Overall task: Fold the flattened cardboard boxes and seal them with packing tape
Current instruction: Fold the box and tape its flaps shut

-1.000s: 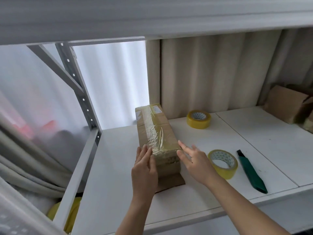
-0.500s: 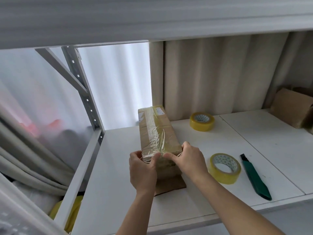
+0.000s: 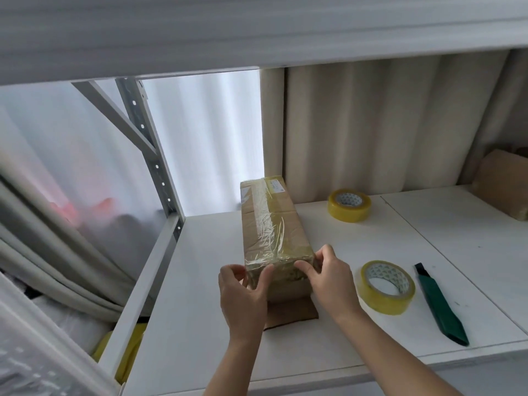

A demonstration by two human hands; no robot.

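A long brown cardboard box (image 3: 271, 221) lies on the white shelf (image 3: 200, 324), running away from me, with crinkled clear tape along its top. My left hand (image 3: 243, 292) grips its near left corner, thumb on the taped near end. My right hand (image 3: 328, 278) grips the near right corner, fingers curled over the top edge. A loose flap (image 3: 291, 312) juts out flat under the near end. One yellow tape roll (image 3: 387, 285) lies just right of my right hand. A second tape roll (image 3: 349, 205) sits farther back.
A green utility knife (image 3: 440, 305) lies right of the near roll. Another cardboard box (image 3: 503, 182) stands at the far right. A shelf board hangs low overhead, a grey upright post (image 3: 151, 155) stands at the left, and curtains hang behind.
My hands went from lying flat beside the box's near end to curling round its near corners. The view has shifted slightly.
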